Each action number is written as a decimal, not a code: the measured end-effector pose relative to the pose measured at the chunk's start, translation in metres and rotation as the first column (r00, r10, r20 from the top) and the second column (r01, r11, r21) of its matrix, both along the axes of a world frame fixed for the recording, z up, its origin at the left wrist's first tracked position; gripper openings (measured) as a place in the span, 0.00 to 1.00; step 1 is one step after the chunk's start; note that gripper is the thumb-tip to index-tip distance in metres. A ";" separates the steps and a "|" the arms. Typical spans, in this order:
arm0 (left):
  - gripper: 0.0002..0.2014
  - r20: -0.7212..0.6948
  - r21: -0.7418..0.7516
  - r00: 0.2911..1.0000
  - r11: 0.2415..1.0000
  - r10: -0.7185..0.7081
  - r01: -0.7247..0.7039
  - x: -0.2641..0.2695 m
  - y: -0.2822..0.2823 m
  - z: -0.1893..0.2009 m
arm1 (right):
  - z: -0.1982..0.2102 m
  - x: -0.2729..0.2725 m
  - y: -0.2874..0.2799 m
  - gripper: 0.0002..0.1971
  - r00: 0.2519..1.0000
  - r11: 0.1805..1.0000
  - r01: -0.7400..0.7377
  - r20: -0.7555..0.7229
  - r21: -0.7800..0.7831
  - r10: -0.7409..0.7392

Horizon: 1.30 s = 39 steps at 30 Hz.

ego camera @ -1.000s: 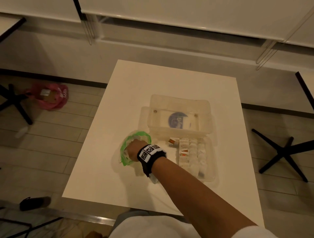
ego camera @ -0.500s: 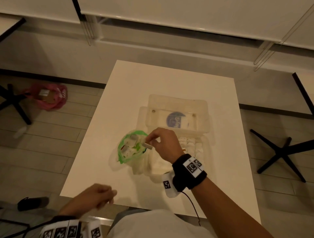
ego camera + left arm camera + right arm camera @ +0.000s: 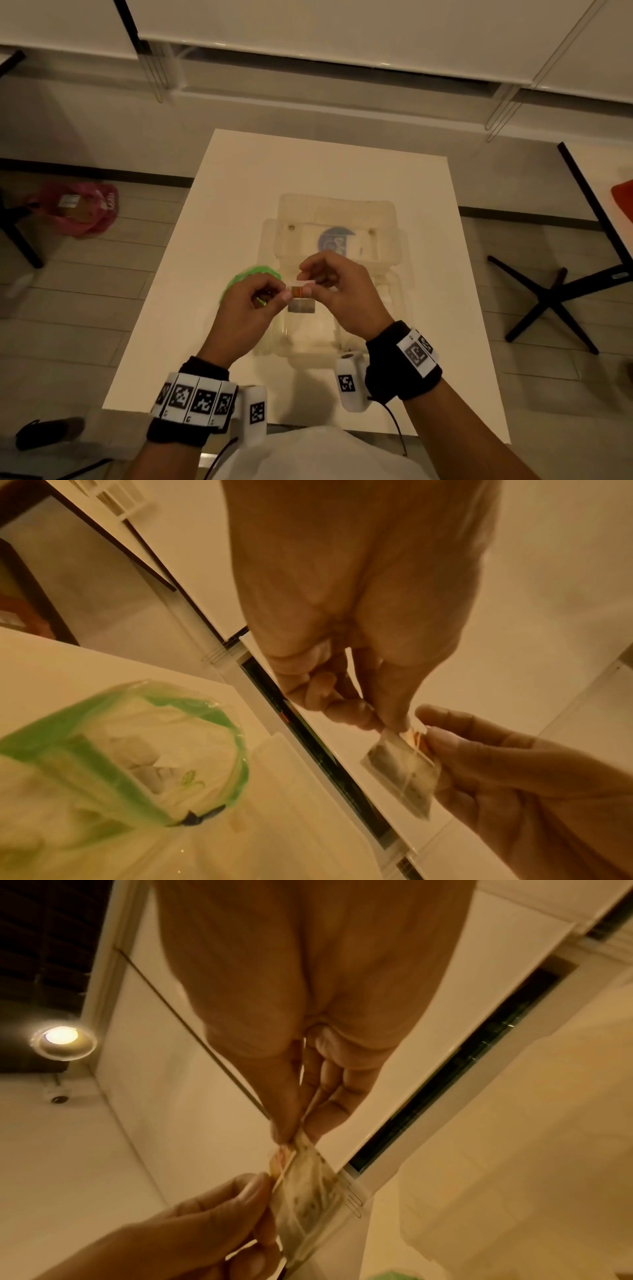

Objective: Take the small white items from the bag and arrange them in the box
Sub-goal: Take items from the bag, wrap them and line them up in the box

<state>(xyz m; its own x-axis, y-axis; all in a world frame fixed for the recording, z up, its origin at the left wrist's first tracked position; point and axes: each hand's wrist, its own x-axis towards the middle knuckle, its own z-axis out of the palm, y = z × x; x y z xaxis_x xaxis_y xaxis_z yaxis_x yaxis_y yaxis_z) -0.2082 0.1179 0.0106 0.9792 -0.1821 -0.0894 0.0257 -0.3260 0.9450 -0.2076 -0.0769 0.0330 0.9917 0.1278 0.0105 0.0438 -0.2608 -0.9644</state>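
So both hands are up off the table right now with one tea bag (image 3: 301, 303) strung between them. The right hand (image 3: 342, 291) is pinching its top edge between thumb and forefinger, and the left hand (image 3: 251, 305) has its thumb and fingertip clamped on the little orange tag end. The pouch hangs in the air over the near part of the clear plastic box (image 3: 390, 219), which lies open and already holds rows of white packets, mostly hidden behind the hands.

What I'd worry about: that paper pouch looks thin, and with two pinches pulling opposite ways it wouldn't take much to tear the tag or string off, or rip the bag and dust tea into the box. Letting go with one hand too early could also set it swinging so it drops crooked on the rows instead of slotting in.

The green-rimmed plastic bag (image 3: 143, 750) sits just left of the box, mouth gaping, more white packets inside. It's floppy, so a wrist or the camera strapped under it brushing past could tip it and spill them.

Room-wise, the white table (image 3: 239, 192) has plenty of bare top on the far side and to the left. The near edge is right under the wrists though, and the box's raised lid blocks anything coming in from the back. Going straight down looks easiest to me.
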 end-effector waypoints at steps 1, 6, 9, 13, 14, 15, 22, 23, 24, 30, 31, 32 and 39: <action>0.05 0.010 -0.012 1.000 1.000 0.016 -0.016 0.000 -0.001 -0.002 | 0.000 -0.002 -0.002 0.11 0.999 0.998 0.041 -0.009 0.047 -0.041; 0.05 -0.007 -0.098 0.994 0.989 0.113 -0.113 -0.004 -0.010 0.001 | -0.014 -0.017 -0.012 0.02 0.979 0.974 0.197 -0.082 0.107 -0.189; 0.05 -0.017 -0.096 0.996 0.992 0.086 -0.087 -0.005 -0.013 0.002 | -0.019 -0.023 -0.011 0.01 0.979 0.982 0.175 -0.116 0.071 -0.166; 0.04 -0.007 -0.076 0.997 0.994 0.081 -0.081 -0.007 -0.016 0.004 | -0.020 -0.026 -0.009 0.03 0.976 0.980 0.182 -0.134 0.082 -0.170; 0.04 -0.006 -0.073 0.997 0.994 0.078 -0.078 -0.007 -0.016 0.004 | -0.020 -0.026 -0.009 0.03 0.973 0.977 0.193 -0.145 0.090 -0.179; 0.05 -0.008 -0.074 0.998 0.995 0.070 -0.071 -0.008 -0.016 0.005 | -0.019 -0.026 -0.009 0.04 0.971 0.975 0.199 -0.157 0.097 -0.183; 0.04 0.001 -0.087 1.000 0.996 -0.027 0.027 -0.011 -0.016 0.010 | -0.019 -0.029 -0.011 0.08 0.969 0.959 0.183 -0.203 0.216 -0.139; 0.04 0.003 -0.086 1.000 0.996 -0.020 0.020 -0.011 -0.016 0.009 | -0.019 -0.029 -0.012 0.11 0.971 0.962 0.167 -0.206 0.214 -0.123; 0.04 0.005 -0.083 1.000 0.997 -0.004 0.004 -0.011 -0.016 0.009 | -0.019 -0.029 -0.012 0.14 0.972 0.966 0.157 -0.208 0.208 -0.114; 0.03 0.040 -0.045 0.997 0.997 0.061 -0.059 -0.014 -0.022 0.007 | -0.017 -0.031 -0.009 0.09 0.973 0.961 0.199 -0.158 0.195 -0.169; 0.04 0.048 -0.035 0.997 0.997 0.065 -0.063 -0.014 -0.023 0.007 | -0.015 -0.032 -0.008 0.08 0.974 0.964 0.189 -0.162 0.188 -0.159; 0.04 0.053 -0.030 0.997 0.998 0.061 -0.060 -0.014 -0.023 0.007 | -0.014 -0.032 -0.009 0.08 0.973 0.967 0.188 -0.165 0.174 -0.159; 0.06 0.079 -0.009 0.995 0.999 0.054 -0.054 -0.015 -0.024 0.011 | -0.004 -0.034 -0.015 0.05 0.979 0.977 0.169 -0.133 0.130 -0.151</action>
<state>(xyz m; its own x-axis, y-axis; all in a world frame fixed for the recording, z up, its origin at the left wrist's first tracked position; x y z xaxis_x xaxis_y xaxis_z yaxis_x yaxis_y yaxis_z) -0.2230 0.0940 0.0215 0.9916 -0.1293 -0.0104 -0.0317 -0.3192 0.9471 -0.2418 -0.0921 0.0286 0.9941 -0.0269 -0.1049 -0.1073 -0.1168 -0.9873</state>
